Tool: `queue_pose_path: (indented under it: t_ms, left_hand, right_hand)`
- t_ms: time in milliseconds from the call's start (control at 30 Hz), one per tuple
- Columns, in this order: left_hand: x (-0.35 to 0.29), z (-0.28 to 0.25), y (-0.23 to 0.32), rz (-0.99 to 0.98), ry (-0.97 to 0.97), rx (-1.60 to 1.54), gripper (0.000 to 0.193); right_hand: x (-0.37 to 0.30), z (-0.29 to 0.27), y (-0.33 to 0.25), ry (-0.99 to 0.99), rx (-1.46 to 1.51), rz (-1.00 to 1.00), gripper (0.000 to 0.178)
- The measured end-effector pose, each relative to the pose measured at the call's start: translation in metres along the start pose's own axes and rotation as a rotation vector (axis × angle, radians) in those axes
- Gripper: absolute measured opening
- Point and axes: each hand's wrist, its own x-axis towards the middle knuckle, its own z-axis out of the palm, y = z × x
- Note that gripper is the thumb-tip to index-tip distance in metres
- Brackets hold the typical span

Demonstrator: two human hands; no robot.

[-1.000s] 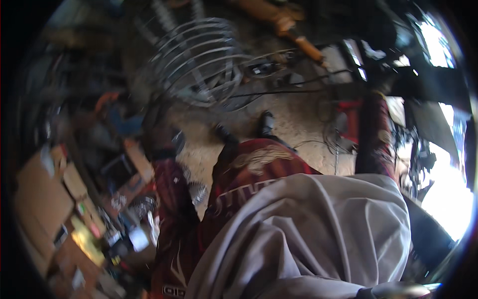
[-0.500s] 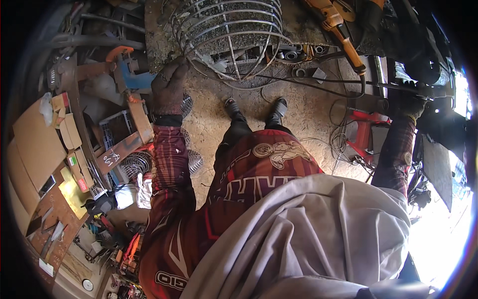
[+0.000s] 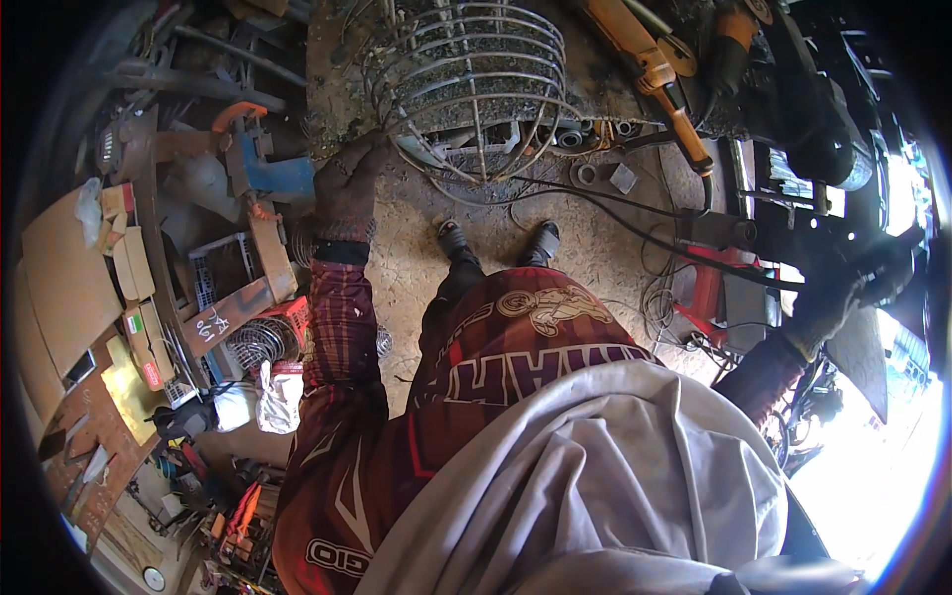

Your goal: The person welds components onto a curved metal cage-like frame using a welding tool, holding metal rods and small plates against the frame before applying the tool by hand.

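A round cage of bent metal wire rings (image 3: 479, 96) rests at the front edge of a debris-strewn workbench (image 3: 332, 109). My left hand (image 3: 347, 188), in a dark glove, is closed at the cage's left side, its fingers against the wire. Far to the right, my gloved right hand (image 3: 838, 293) is raised against the bright light. A black cable (image 3: 635, 210) runs from below the cage to this hand. Some dark shape juts past the fingers there, too shadowed to name.
An orange angle grinder (image 3: 656, 74) lies on the bench at the right, with another orange power tool (image 3: 736, 40) beside it. A blue and orange clamp (image 3: 263, 169) and cardboard boxes (image 3: 74, 283) stand at the left. Loose cables (image 3: 654, 302) coil beside a red metal object (image 3: 699, 283).
My right hand has swung down and outward to the right, and the cable now slopes down toward it. My left hand stays at the cage's side. The view has shifted slightly.
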Motion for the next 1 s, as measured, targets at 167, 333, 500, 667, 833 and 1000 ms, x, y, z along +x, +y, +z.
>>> queue_pose_path:
  t_ms: [167,333,500,667,833,1000]
  left_hand:
    - [0.005,0.002,0.020,-0.132,-0.030,0.054,0.023]
    - [0.006,0.004,0.026,-0.087,-0.025,0.151,0.024]
    - [0.008,0.002,0.027,-0.046,-0.056,0.235,0.025]
    - [0.007,0.003,0.029,-0.108,-0.034,0.212,0.025]
    - [0.008,0.005,0.035,-0.085,-0.040,0.234,0.025]
    - [0.008,0.002,0.028,-0.082,-0.046,0.232,0.025]
  right_hand:
    - [-0.018,0.089,-0.071,0.050,0.565,0.175,0.061]
    - [-0.016,0.128,-0.104,-0.295,0.752,0.387,0.065]
    - [-0.010,0.141,-0.118,-0.425,0.734,0.453,0.076]
    - [-0.010,0.152,-0.123,-0.563,0.791,0.470,0.080]
    - [-0.009,0.168,-0.137,-0.575,0.761,0.538,0.050]
    - [-0.010,0.179,-0.132,-0.625,0.858,0.517,0.054]
